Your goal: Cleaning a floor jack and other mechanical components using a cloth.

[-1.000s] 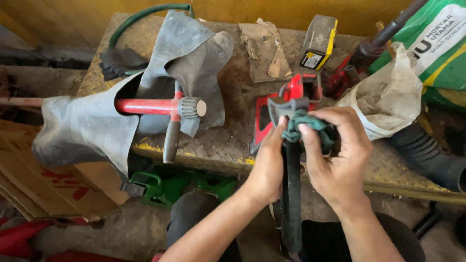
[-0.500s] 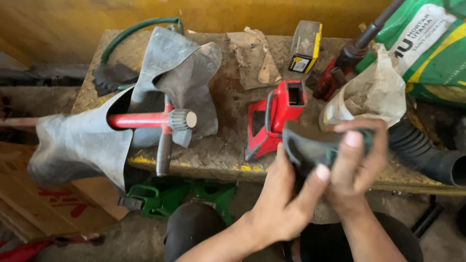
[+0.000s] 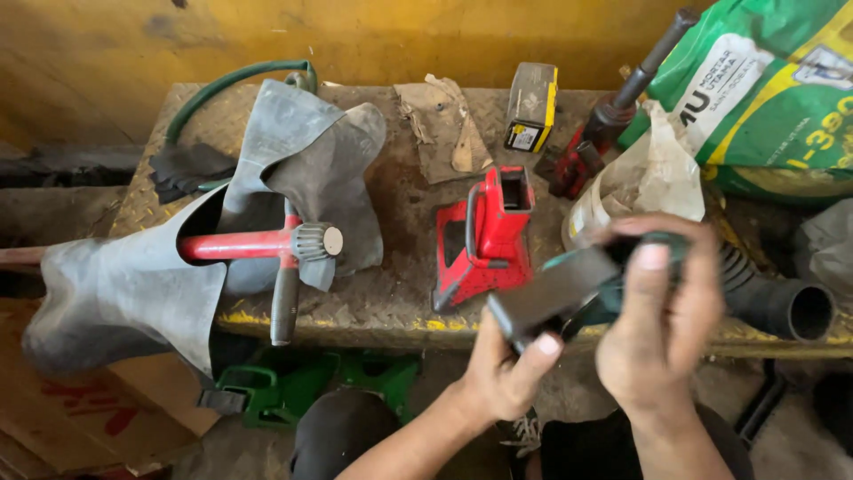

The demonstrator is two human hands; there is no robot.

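Head: rubber strip (image 3: 555, 289) betw. both hands' grip

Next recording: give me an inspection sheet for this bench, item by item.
Surface: worn metal tread-plate bench, dusty, with a yellow-painted front edge.
Job's things: a dark rubber strip held in both hands, blurred; teal cloth or part beside it, unclear.
Clutter: grey inner tube draped over a red-handled tool; red clamp-like tool; small carton; crumpled paper; plastic bag.
Grippers: left hand under the strip, right hand over its end.
Cables: green hose at the back; black corrugated hose at the right.
Surroundings: yellow wall, green sack.
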